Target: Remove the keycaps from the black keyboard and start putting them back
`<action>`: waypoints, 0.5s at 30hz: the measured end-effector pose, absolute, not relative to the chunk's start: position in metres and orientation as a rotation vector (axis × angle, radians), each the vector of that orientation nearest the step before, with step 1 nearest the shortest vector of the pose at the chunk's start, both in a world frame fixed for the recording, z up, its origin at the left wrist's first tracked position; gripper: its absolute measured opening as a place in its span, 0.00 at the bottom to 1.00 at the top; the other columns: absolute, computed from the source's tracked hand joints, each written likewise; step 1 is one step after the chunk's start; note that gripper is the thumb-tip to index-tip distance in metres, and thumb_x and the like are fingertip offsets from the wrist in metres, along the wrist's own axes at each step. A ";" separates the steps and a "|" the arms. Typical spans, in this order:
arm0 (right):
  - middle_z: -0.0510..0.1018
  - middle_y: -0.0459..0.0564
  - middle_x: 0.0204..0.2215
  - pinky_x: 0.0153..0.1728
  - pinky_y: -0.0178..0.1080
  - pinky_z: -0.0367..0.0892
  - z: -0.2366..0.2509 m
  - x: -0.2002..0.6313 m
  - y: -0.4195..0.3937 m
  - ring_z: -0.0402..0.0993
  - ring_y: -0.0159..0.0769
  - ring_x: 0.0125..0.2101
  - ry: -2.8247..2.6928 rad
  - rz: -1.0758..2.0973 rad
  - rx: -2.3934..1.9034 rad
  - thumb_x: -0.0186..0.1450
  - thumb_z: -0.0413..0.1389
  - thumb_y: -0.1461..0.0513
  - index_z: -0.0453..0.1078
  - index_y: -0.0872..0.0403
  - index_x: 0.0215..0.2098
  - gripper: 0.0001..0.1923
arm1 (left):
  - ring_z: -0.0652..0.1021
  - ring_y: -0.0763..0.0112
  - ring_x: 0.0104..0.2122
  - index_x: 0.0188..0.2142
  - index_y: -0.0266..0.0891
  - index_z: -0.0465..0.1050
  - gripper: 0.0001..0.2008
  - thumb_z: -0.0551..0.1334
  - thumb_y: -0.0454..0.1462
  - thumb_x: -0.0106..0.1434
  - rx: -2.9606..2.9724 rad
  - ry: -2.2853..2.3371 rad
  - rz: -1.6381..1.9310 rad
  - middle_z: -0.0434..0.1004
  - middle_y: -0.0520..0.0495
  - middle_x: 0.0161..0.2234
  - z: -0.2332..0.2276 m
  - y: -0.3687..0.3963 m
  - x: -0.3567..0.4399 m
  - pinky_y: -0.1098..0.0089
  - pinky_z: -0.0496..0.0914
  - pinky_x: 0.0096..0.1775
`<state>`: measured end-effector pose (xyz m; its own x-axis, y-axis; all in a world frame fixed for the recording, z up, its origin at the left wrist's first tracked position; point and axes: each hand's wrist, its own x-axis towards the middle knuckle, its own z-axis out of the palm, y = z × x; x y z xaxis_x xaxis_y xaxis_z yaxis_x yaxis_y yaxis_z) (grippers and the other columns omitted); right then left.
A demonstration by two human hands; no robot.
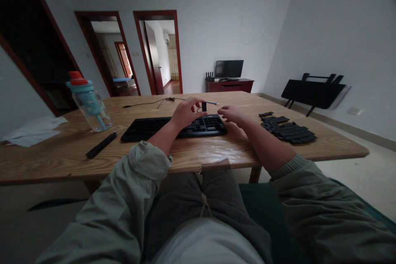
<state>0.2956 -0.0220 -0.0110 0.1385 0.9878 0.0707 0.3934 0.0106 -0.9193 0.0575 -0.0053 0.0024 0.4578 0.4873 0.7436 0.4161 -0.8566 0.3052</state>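
A black keyboard (pixel 148 128) lies on the wooden table in front of me, its cable trailing behind it. Over its right half, my left hand (pixel 189 112) pinches a small black rectangular piece (pixel 204 107) upright between thumb and fingers; it may be a keycap. My right hand (pixel 229 114) hovers by the keyboard's right end, fingers a little apart, with nothing visible in them. Just behind the hands lies a thin bluish stick-like thing (pixel 213 103), partly hidden by the left hand. Dark keycap-like pieces (pixel 289 131) lie in a group to the right of my right forearm.
At left on the table (pixel 71 169) stand a clear bottle (pixel 93 109) with a red and blue lid, white papers (pixel 34 130) and a slim black tool (pixel 101 145). A black cable (pixel 148 102) lies behind the keyboard. A folded black table (pixel 314 93) leans at the right wall.
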 end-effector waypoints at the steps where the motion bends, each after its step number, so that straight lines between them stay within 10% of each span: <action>1: 0.79 0.53 0.35 0.33 0.36 0.67 -0.009 0.294 -0.024 0.72 0.38 0.36 -1.416 0.799 -1.491 0.57 0.62 0.60 0.72 0.53 0.31 0.06 | 0.72 0.75 0.28 0.50 0.44 0.75 0.22 0.73 0.43 0.56 2.616 0.811 1.371 0.76 0.51 0.38 0.002 -0.006 0.058 0.72 0.69 0.32; 15: 0.75 0.47 0.26 0.22 0.30 0.60 -0.003 0.300 -0.027 0.66 0.27 0.24 -1.492 0.960 -1.284 0.56 0.68 0.55 0.75 0.53 0.32 0.12 | 0.78 0.62 0.45 0.50 0.42 0.78 0.21 0.69 0.48 0.60 2.828 0.952 1.134 0.79 0.45 0.45 -0.008 0.005 0.105 0.64 0.71 0.48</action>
